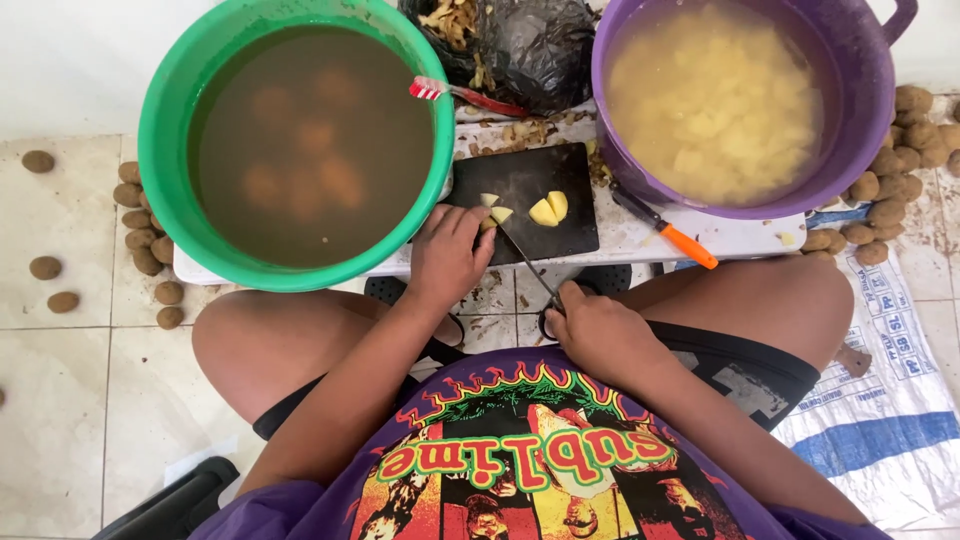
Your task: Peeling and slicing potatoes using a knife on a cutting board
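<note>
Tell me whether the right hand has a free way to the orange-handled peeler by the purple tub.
Probably yes. The right hand holds a knife, so its grip is taken, but nothing lies between it and the orange-handled peeler on the white board beside the purple tub.

Your left hand [447, 255] pinning peeled potato pieces [494, 213] on the black cutting board [530, 180], your right hand [600, 335] at five o'clock gripping the knife [527, 262], green basin [160, 130] at ten o'clock, purple tub [850, 180] at two o'clock
</note>
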